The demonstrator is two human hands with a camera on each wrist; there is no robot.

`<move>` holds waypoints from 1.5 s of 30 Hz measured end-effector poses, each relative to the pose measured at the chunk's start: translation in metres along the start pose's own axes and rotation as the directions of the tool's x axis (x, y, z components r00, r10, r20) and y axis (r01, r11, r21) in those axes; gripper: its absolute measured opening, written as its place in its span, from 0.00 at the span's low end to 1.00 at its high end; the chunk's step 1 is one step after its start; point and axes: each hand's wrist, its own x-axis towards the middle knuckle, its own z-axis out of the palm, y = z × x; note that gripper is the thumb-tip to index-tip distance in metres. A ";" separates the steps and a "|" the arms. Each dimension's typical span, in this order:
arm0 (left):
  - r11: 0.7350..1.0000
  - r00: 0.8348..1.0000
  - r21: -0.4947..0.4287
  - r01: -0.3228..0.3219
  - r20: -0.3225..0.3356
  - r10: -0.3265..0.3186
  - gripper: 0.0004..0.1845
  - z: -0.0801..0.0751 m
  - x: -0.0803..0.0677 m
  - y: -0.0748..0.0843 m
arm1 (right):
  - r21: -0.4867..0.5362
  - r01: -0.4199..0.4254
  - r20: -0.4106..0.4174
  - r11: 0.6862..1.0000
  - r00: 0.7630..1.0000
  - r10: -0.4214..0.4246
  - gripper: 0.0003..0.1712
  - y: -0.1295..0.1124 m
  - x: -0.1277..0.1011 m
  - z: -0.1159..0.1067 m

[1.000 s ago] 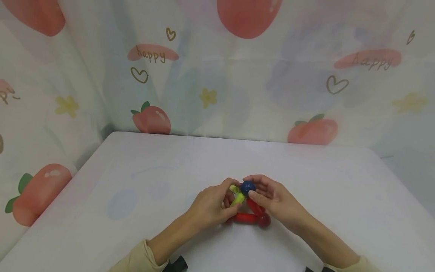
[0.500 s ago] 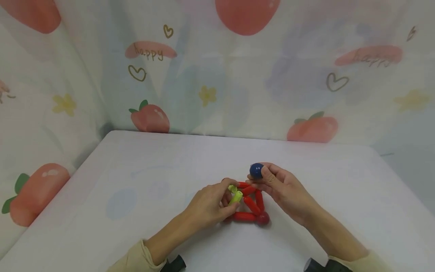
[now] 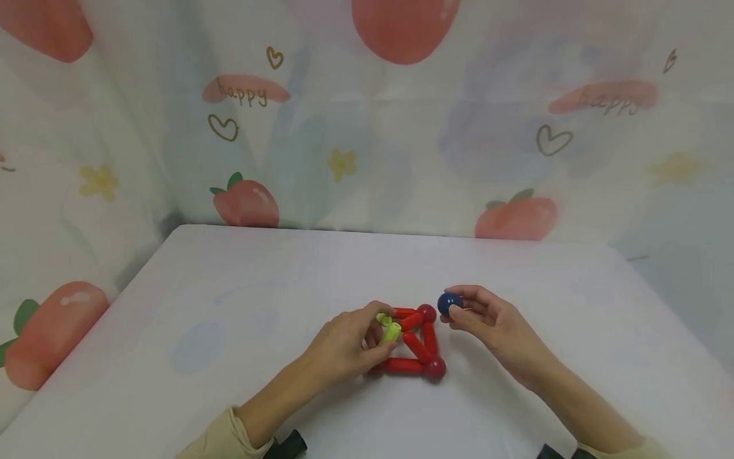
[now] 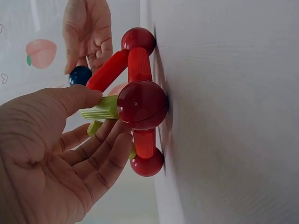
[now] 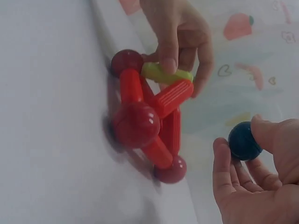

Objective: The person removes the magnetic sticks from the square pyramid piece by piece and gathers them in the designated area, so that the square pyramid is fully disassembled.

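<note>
The left hand (image 3: 344, 347) hides one red ball (image 4: 142, 106) and the green rods' (image 3: 390, 331) lower ends in the head view.

A pale, white table (image 3: 241, 299) fills the near part of the scene, its far corners rounded. Behind it and along the left hangs a thin, light curtain (image 3: 401, 159) printed with red peaches, yellow flowers, outlined hearts and the word "happy". The light is soft and even.

bare table (image 3: 229, 280) all round, red rod frame (image 3: 414, 344) (centre) blocking
</note>
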 end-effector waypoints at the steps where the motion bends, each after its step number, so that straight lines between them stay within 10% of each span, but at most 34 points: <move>1: 1.000 1.000 0.000 -0.003 -0.001 0.003 0.24 0.000 0.000 0.000 | -0.030 -0.012 -0.017 0.999 1.000 0.012 0.30 0.002 -0.001 -0.003; 10: 1.000 1.000 -0.001 -0.016 -0.005 0.016 0.23 0.001 0.000 -0.003 | -0.322 0.003 -0.119 0.947 0.992 -0.044 0.31 0.017 -0.009 -0.028; 20: 1.000 1.000 -0.017 -0.014 0.003 0.014 0.23 0.001 0.000 -0.002 | -0.620 -0.023 -0.205 0.784 0.970 -0.134 0.32 0.050 -0.005 -0.075; 45: 0.999 0.999 -0.021 -0.046 0.006 0.046 0.22 0.001 0.000 -0.007 | -0.627 -0.212 -0.344 0.750 0.939 -0.022 0.39 0.102 0.003 -0.170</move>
